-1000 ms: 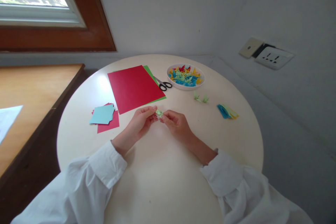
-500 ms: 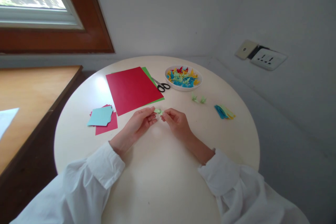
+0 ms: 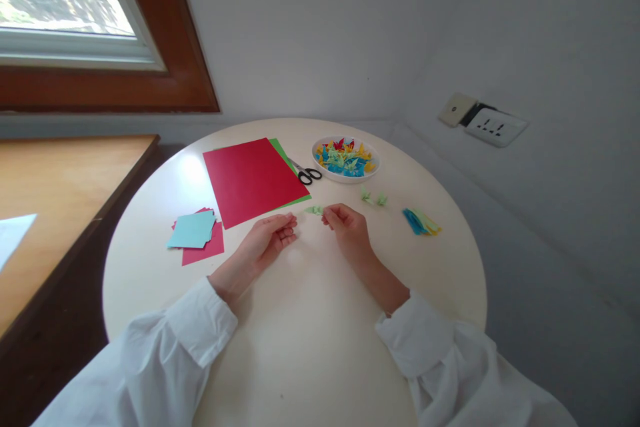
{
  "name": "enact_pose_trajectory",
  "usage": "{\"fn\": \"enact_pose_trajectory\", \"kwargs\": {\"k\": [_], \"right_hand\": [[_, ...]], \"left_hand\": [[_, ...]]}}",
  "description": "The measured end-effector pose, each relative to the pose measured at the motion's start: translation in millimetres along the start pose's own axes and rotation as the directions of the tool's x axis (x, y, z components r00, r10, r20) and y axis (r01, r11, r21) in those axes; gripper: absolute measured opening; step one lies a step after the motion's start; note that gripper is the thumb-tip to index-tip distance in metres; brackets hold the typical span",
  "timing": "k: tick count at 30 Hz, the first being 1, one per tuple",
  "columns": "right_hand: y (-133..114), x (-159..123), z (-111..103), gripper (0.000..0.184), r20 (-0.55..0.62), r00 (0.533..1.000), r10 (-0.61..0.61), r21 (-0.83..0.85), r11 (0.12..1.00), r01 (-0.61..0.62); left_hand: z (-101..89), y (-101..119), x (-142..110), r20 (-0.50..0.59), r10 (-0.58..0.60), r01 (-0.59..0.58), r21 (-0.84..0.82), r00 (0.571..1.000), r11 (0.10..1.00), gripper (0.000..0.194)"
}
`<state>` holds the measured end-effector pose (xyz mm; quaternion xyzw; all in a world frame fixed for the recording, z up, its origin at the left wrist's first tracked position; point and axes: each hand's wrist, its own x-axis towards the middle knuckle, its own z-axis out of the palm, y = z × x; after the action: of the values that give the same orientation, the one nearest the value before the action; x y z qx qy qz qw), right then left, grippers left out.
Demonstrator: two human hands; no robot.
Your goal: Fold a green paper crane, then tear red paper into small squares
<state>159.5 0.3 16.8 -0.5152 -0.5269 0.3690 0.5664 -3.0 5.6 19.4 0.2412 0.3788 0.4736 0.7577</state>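
Observation:
My right hand is pinched on a small pale green folded paper piece, held just above the round cream table. A short way to the left, my left hand rests on the table with its fingers loosely curled and nothing in them. It no longer touches the folded piece. Both arms are in white sleeves.
Beyond my hands lie a large red sheet over a green one, black scissors, and a white bowl of several coloured folded pieces. Two small green folded pieces and a blue-yellow paper stack lie right; light blue squares left.
My left hand let go of the green folded piece and drew back left. My right hand moved it slightly right and away from me. The view tilted a little.

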Motion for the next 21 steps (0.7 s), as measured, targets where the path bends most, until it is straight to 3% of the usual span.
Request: {"fn": "enact_pose_trajectory", "kwargs": {"k": [3,7,9,11,14,21], "right_hand": [[-1,14,-22,0.024,-0.141,0.989,-0.051,-0.099,0.994,0.037],[8,33,-65,0.021,-0.321,0.927,-0.196,-0.369,0.927,0.068],[16,38,-84,0.017,-0.379,0.897,-0.228,-0.546,0.838,-0.018],[24,39,-96,0.014,-0.424,0.888,-0.177,-0.638,0.754,-0.155],[32,36,-104,0.015,-0.441,0.890,-0.118,-0.700,0.665,-0.259],[38,33,-108,0.020,-0.419,0.906,-0.051,-0.778,0.535,-0.329]], "left_hand": [[2.1,1,0,-0.054,-0.021,0.018,-0.045,0.998,0.999,0.009],[5.9,4,-1,-0.101,-0.055,0.045,-0.098,0.993,0.994,0.020],[6.9,4,-1,-0.113,-0.064,0.051,-0.111,0.991,0.992,0.023],[6.8,4,-1,-0.128,-0.064,0.049,-0.118,0.990,0.992,0.024],[5.3,4,0,-0.132,-0.064,0.048,-0.124,0.989,0.991,0.025],[5.5,6,0,-0.132,-0.075,0.055,-0.152,0.988,0.987,0.026]]}}
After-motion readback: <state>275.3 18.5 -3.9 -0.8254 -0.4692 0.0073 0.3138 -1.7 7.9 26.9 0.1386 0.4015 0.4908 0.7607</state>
